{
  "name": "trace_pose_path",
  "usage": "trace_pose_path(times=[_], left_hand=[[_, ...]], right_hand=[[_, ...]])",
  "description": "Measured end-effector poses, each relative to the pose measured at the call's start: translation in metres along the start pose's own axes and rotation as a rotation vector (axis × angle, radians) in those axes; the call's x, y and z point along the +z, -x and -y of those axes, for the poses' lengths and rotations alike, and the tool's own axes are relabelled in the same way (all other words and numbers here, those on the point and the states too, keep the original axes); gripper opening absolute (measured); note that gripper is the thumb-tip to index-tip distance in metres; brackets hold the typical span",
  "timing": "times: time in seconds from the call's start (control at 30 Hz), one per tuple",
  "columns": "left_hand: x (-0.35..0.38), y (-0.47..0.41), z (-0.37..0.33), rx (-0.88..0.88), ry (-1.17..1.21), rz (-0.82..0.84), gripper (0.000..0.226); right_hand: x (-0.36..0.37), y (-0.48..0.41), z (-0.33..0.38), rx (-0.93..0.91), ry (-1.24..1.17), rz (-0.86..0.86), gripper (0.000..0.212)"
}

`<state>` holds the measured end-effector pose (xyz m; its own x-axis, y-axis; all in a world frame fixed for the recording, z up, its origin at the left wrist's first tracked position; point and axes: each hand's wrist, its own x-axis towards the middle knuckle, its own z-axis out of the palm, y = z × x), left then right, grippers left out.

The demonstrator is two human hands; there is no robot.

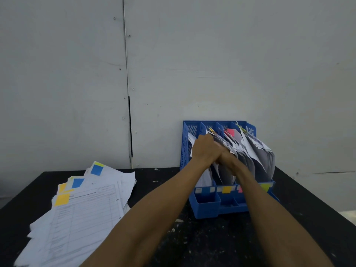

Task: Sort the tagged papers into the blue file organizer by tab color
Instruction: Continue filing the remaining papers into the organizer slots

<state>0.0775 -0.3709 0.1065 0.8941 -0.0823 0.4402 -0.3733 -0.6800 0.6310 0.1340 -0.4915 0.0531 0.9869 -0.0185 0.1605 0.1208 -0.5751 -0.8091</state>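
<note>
A: How far along is the sorting?

B: Partly done, I'd judge. The organizer point(204, 207) sits at the table's point(212, 243) far edge, right of centre, its back to the wall. All four slots hold sheets point(258, 157), the right ones packed fuller. But a loose pile point(86, 209) lies along the left edge, so plenty is left.

A: Which colours remain?

B: I can see a blue tab point(96, 169) and a yellow tab point(62, 199) on the pile, with more beneath. Other colours may be buried there; I cannot tell.

A: And the hands?

B: Both meet at the organizer's left slots. The left hand point(205, 149) has its fingers curled down onto the sheets there, gripping them. The right hand point(229, 160) lies just beside it, touching it. Its fingers are hidden among the paper, so I cannot tell whether they clench or hang loose.

A: How do the sheets lie?

B: Filed ones stand on end, long axis up, leaning to the right and sagging forward. Their tabs point upward, like the pink tab point(230, 132) above the third slot. The pile's sheets lie flat, long axis running from the near-left corner towards the far edge, with the tabbed ends pointing at the wall.

A: Do the slots match?

B: The front rail carries a yellow label point(227, 189) on the second slot. Pink and green labels follow rightward, partly hidden by the right arm.
</note>
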Motion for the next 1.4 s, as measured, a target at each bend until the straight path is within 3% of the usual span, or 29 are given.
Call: trace_pose_path(times=[0.1,0.13,0.23,0.4,0.53,0.67,0.77,0.93,1.0,1.07,1.17,1.33,1.4], left_hand=[[-0.002,-0.003,0.006,0.004,0.083,0.092,0.017],[-0.002,-0.006,0.009,0.023,0.108,0.137,0.018],[0.000,-0.009,0.015,0.069,0.219,0.216,0.039],[0.001,-0.011,0.016,0.192,0.403,0.076,0.080],[-0.025,-0.007,0.023,0.325,0.401,-0.078,0.077],[-0.061,0.003,0.075,0.285,0.324,-0.301,0.070],[-0.095,0.029,0.143,0.044,0.203,-0.384,0.065],[-0.156,0.101,0.254,-0.425,-0.230,-0.335,0.038],[-0.177,0.130,0.291,-0.593,-0.352,-0.317,0.033],[-0.192,0.155,0.319,-0.724,-0.443,-0.293,0.032],[-0.197,0.182,0.346,-0.788,-0.446,-0.309,0.032],[-0.193,0.194,0.357,-0.716,-0.367,-0.420,0.033],[-0.195,0.194,0.355,-0.702,-0.285,-0.463,0.036]], right_hand=[[-0.001,-0.008,-0.004,-0.097,0.037,-0.037,0.056],[0.000,-0.003,0.005,-0.120,0.008,-0.092,0.059],[0.005,0.022,0.028,-0.174,-0.049,-0.347,0.043],[0.010,0.044,0.040,-0.346,0.130,-0.826,0.059],[0.026,0.054,0.068,-0.465,0.220,-0.982,0.058],[0.074,0.061,0.097,-0.574,0.156,-0.865,0.042],[0.136,0.070,0.115,-0.557,0.058,-0.604,0.023],[0.243,0.103,0.114,-0.111,0.026,-0.178,0.009],[0.280,0.117,0.113,0.018,0.121,-0.045,0.021],[0.310,0.128,0.117,0.078,0.257,0.053,0.047],[0.336,0.141,0.128,0.096,0.422,0.065,0.061],[0.349,0.145,0.136,0.112,0.386,-0.003,0.044],[0.351,0.146,0.130,0.106,0.290,-0.056,0.026]])
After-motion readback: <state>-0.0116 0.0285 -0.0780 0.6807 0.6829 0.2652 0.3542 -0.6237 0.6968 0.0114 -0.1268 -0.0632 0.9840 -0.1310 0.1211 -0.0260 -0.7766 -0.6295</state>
